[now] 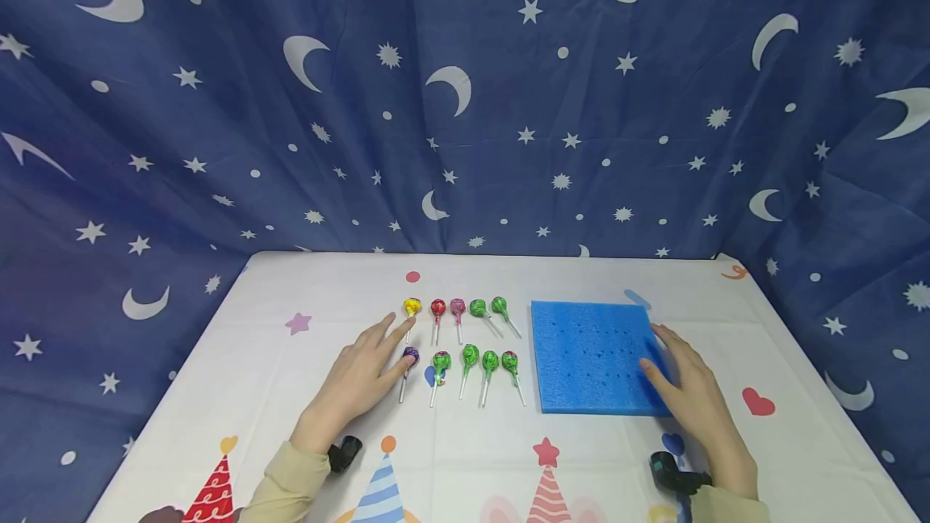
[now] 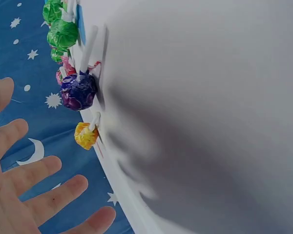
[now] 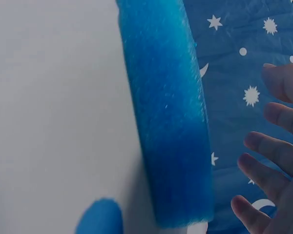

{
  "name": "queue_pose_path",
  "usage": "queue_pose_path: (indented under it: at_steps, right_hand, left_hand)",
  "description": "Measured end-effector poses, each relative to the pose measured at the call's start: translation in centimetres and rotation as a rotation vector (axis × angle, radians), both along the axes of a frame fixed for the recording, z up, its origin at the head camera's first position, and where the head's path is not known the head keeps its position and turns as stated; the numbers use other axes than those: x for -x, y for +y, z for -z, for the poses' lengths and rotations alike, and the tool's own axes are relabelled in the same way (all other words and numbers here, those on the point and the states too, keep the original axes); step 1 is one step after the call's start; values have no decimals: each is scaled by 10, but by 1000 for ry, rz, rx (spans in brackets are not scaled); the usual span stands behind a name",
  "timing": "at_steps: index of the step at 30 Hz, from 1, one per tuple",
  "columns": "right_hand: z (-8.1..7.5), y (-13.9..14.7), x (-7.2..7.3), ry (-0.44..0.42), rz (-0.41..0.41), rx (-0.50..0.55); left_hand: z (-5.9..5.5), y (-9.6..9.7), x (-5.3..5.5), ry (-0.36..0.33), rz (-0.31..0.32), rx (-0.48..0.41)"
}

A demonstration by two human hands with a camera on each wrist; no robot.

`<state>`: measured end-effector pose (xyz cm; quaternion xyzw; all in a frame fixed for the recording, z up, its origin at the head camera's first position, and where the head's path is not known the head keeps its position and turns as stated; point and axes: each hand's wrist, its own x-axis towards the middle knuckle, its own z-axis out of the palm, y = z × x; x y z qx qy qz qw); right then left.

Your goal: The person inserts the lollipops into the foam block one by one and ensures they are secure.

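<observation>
My left hand (image 1: 356, 378) is held with fingers spread beside the left end of two rows of lollipops. Its fingertips overlap the purple lollipop (image 1: 411, 354) and come close to the yellow lollipop (image 1: 412, 306) in the head view; the left wrist view shows nothing in its grasp. At the right edge of a blue foam block (image 1: 592, 394) is my right hand (image 1: 689, 398), fingers extended and thumb over the block's side in the head view. Small holes dot the foam's top. The right wrist view shows the block's thick side (image 3: 171, 122) and the spread fingers.
Behind the purple lollipop's row lie a red lollipop (image 1: 438, 307), a pink lollipop (image 1: 457, 307) and two green ones. Several green lollipops (image 1: 470, 355) continue the front row toward the foam. A star-patterned curtain (image 1: 494, 176) hangs behind the white printed tablecloth (image 1: 465, 462).
</observation>
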<state>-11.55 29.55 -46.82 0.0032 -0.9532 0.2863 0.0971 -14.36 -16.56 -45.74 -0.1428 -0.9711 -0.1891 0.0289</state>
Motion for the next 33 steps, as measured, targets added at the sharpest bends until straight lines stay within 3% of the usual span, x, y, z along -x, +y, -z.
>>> queue_pose_path:
  at_steps: [8,27,33]
  right_hand:
    - [3,5,0,-120,30,28]
    - [16,15,-2,-155,19,33]
    - [15,16,-1,-202,8,32]
  left_hand:
    - [1,-2,4,-30,20,9]
    - [-2,4,10,-53,111,42]
    - [0,8,12,-43,104,76]
